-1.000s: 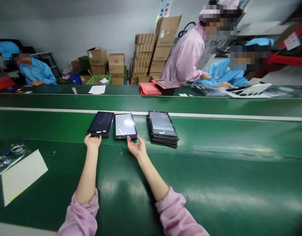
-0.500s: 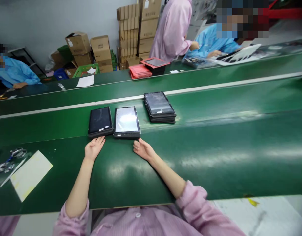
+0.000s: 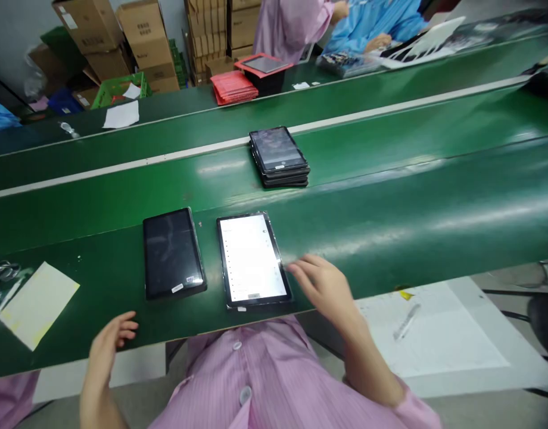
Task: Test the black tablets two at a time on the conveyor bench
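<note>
A tablet with a lit white screen (image 3: pixel 252 259) lies flat on the green bench in front of me, showing a list. To its left is a second tablet (image 3: pixel 172 256) with a dark screen and small labels at its lower edge. My right hand (image 3: pixel 321 286), slightly blurred, hovers beside the lit tablet's right edge with its fingers loosely bent and nothing held. Near the bench's front edge, below the dark tablet, my left hand (image 3: pixel 113 339) is empty, its fingers half curled and apart.
A stack of several tablets (image 3: pixel 280 158) stands farther back. At left lie a yellowish sheet (image 3: pixel 39 304) and some clear-and-metal items (image 3: pixel 1 271). Red sleeves (image 3: pixel 233 87) and cardboard boxes (image 3: pixel 142 36) are beyond the divider. Two co-workers in pink and blue sit or stand across.
Both tablets have come closer to me and now lie apart, the lit one showing a list. My hands have let go of them; the left moved down-left, the right to the lit tablet's side.
</note>
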Demonstrator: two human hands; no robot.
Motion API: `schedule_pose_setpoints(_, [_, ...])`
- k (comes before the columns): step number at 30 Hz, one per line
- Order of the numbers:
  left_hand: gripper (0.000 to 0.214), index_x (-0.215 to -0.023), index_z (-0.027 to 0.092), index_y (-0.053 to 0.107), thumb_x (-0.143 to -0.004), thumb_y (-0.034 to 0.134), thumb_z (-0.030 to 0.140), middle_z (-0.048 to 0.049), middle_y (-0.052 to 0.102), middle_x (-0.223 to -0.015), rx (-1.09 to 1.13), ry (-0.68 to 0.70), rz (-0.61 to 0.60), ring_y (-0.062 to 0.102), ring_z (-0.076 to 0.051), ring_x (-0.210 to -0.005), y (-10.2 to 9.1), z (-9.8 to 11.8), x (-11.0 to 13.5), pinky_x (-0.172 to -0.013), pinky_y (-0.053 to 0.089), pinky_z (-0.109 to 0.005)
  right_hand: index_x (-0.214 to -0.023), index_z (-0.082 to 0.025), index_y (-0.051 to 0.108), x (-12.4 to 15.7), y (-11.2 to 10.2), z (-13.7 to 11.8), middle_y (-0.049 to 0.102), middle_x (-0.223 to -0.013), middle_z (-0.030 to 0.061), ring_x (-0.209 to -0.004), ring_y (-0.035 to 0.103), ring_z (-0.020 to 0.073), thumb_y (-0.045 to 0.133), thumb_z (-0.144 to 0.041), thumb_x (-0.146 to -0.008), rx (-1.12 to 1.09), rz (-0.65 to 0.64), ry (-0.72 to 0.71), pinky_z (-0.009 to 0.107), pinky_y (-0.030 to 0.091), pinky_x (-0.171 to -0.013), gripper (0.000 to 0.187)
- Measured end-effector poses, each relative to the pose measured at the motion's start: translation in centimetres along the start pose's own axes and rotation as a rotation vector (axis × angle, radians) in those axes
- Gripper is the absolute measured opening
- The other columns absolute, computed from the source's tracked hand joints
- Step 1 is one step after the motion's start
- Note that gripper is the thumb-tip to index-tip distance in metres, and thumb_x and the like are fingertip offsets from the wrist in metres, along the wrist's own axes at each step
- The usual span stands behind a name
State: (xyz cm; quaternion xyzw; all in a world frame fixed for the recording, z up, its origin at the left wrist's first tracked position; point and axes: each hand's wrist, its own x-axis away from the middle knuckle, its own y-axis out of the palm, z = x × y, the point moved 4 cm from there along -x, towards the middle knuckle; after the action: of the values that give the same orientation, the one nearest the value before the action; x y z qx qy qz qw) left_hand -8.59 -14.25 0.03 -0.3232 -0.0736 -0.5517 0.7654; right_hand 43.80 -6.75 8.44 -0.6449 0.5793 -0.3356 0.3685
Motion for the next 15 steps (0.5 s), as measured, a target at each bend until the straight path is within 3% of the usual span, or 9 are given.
schedule_pose_setpoints(2, [0.055, -0.098, 0.018, 0.071, -0.074, 0.06, 0.067, -0.0069, 0.073, -0.083, 0.061, 0.107, 0.225, 0.066, -0.022, -0.069, -1.7, 0.9, -1.5, -0.053, 0.045, -0.028, -0.109, -0.025, 0.075, -1.9, 1.3, -3.8, 0.065, -0.121, 0.0153, -0.11, 0.058, 0.0299, 0.044, -0.043, -0.102, 0.046, 0.036, -0.298, 0.044, 0.045, -0.092, 0.037])
schedule_pose_setpoints(3, [0.053, -0.098, 0.018, 0.07, -0.076, 0.059, 0.065, -0.0064, 0.072, -0.083, 0.094, 0.143, 0.277, 0.066, -0.021, -0.072, -1.7, 1.5, -2.4, -0.054, 0.045, -0.026, -0.118, -0.027, 0.073, -2.7, 2.5, -5.4, 0.057, -0.136, 0.0163, -0.123, 0.051, 0.0332, 0.05, -0.045, -0.099, 0.062, 0.015, -0.42, 0.049, 0.041, -0.1, 0.035])
schedule_pose_setpoints(5, [0.05, -0.098, 0.018, 0.069, -0.078, 0.059, 0.062, -0.0071, 0.073, -0.09, 0.145, 0.197, 0.267, 0.067, -0.021, -0.082, -0.6, 3.1, -4.4, -0.062, 0.048, -0.027, -0.125, -0.033, 0.07, -3.8, 4.7, -7.1, 0.043, -0.152, 0.015, -0.136, 0.038, 0.0386, 0.059, -0.049, -0.095, 0.104, -0.029, -0.552, 0.061, 0.028, -0.109, 0.036])
schedule_pose_setpoints(7, [0.051, -0.099, 0.018, 0.069, -0.078, 0.059, 0.063, -0.0087, 0.073, -0.1, 0.157, 0.247, 0.205, 0.068, -0.024, -0.092, 1.3, 5.0, -6.7, -0.068, 0.051, -0.029, -0.113, -0.034, 0.075, -4.3, 5.9, -7.1, 0.04, -0.155, 0.012, -0.14, 0.031, 0.0407, 0.062, -0.05, -0.092, 0.143, -0.035, -0.568, 0.068, 0.016, -0.112, 0.03])
schedule_pose_setpoints(10, [0.055, -0.104, 0.021, 0.069, -0.079, 0.057, 0.068, -0.0107, 0.07, -0.114, 0.078, 0.351, 0.156, 0.066, -0.027, -0.103, 3.6, 8.5, -10.2, -0.072, 0.051, -0.031, -0.088, -0.029, 0.079, -4.1, 4.9, -5.0, 0.047, -0.149, 0.0086, -0.137, 0.035, 0.0391, 0.058, -0.046, -0.095, 0.147, 0.068, -0.492, 0.068, 0.01, -0.114, 0.028])
schedule_pose_setpoints(13, [0.058, -0.122, 0.025, 0.063, -0.084, 0.052, 0.069, -0.0113, 0.062, -0.135, 0.082, 0.461, 0.055, 0.059, -0.029, -0.12, 5.3, 12.2, -13.9, -0.077, 0.049, -0.033, -0.091, -0.028, 0.077, -3.2, 3.3, -2.4, 0.053, -0.139, 0.0081, -0.128, 0.043, 0.0341, 0.046, -0.042, -0.099, 0.039, 0.166, -0.422, 0.062, 0.017, -0.115, 0.035])
schedule_pose_setpoints(15, [0.06, -0.131, 0.027, 0.057, -0.089, 0.044, 0.069, -0.0112, 0.054, -0.145, 0.131, 0.489, -0.019, 0.054, -0.029, -0.128, 6.2, 14.4, -16.3, -0.077, 0.048, -0.032, -0.099, -0.029, 0.076, -2.6, 3.1, -1.5, 0.055, -0.134, 0.0086, -0.123, 0.047, 0.0311, 0.039, -0.041, -0.101, -0.033, 0.155, -0.413, 0.058, 0.025, -0.114, 0.039])
